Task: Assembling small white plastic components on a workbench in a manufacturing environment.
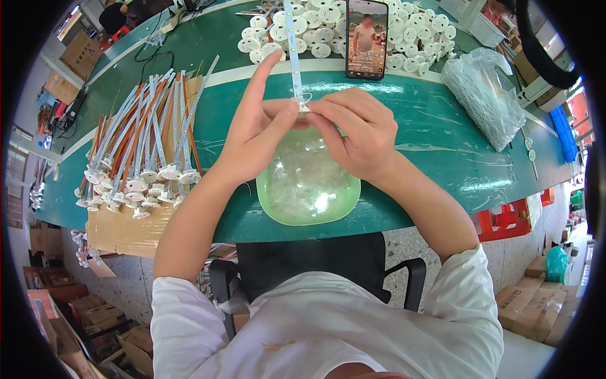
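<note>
Both my hands meet over the far rim of a pale green plastic bowl, holding an LED strip that points away from me. At the strip's near end is a small white round cap with a thin white wire, mostly covered by fingers. My left hand pinches this end between thumb and bent fingers, its index finger stretched up beside the strip. From the other side my right hand pinches the cap with thumb and fingertips. Something clear or whitish lies in the bowl; I cannot make out what.
Several strips with white round ends lie on cardboard at the left. White round caps are heaped at the back, behind an upright phone. A clear plastic bag sits at the right of the green table.
</note>
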### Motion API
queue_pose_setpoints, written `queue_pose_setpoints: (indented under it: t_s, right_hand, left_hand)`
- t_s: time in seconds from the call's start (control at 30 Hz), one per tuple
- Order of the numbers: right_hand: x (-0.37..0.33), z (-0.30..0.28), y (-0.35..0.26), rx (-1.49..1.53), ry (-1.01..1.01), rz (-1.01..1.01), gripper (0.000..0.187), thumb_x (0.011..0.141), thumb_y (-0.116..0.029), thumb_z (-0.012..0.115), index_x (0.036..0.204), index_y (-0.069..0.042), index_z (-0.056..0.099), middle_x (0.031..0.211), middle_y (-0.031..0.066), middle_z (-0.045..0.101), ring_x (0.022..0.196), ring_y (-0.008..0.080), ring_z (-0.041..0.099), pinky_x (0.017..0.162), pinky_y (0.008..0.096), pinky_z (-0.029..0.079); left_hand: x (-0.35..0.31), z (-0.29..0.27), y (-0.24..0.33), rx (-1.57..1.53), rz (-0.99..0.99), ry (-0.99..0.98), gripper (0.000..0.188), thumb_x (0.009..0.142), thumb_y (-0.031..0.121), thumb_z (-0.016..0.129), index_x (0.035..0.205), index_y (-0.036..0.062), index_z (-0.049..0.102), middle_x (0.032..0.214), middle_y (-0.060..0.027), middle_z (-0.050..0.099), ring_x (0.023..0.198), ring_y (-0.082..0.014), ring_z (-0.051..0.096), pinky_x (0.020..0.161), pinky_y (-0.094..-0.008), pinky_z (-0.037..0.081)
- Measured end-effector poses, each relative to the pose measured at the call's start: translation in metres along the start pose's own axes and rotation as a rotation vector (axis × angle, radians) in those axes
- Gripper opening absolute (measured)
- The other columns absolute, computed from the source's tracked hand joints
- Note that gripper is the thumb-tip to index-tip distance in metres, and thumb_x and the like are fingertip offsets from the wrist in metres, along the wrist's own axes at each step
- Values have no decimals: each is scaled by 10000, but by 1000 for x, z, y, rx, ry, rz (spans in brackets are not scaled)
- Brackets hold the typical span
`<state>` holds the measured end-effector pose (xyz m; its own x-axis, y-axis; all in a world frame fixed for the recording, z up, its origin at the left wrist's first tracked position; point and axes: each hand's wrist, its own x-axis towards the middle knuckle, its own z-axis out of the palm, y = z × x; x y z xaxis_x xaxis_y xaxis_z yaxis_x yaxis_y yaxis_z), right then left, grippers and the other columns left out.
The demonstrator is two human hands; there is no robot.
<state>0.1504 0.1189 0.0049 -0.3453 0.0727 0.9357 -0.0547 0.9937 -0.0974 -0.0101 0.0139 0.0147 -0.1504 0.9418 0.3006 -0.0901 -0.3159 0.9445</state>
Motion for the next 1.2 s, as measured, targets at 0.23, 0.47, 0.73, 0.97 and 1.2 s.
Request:
queue_pose_setpoints:
  t_s: [0.23,0.47,0.73,0.97,1.2]
  right_hand:
    - [-5,4,0,-9,-10,21,206,738,20,776,936,-8,727,859,123,710,712,268,688,621,332,561]
    - [-4,-10,-20,100,-773,115,294,753,-270,808,903,-38,707,921,93,687,867,284,667,762,401,563]
    - [-7,-9,-14,362,-907,156,126,804,-166,743,897,-83,724,893,70,656,891,281,651,775,410,535]
    - [-4,-9,-12,442,-846,225,60,780,-57,733,837,-74,724,783,65,690,737,273,671,696,377,541]
    - [4,-13,-14,450,-835,354,138,748,-59,780,879,-51,736,763,81,712,691,213,700,649,325,556]
  left_hand:
    - [8,-9,-5,809,525,-173,348,958,74,608,1301,23,584,995,-192,723,864,-317,725,763,-365,558]
    - [8,-15,-9,864,355,-1,250,964,97,597,1210,57,614,856,-187,720,754,-359,710,659,-399,541]
    - [5,-12,-13,999,363,-108,237,933,113,652,1164,61,649,867,-146,728,800,-324,726,710,-369,548]
    - [11,-19,-14,916,248,-111,254,809,30,750,1041,57,651,859,-135,718,811,-285,736,733,-323,556]
    - [9,-16,-17,968,235,15,251,797,36,752,1025,62,651,830,-184,695,757,-385,689,665,-389,544]
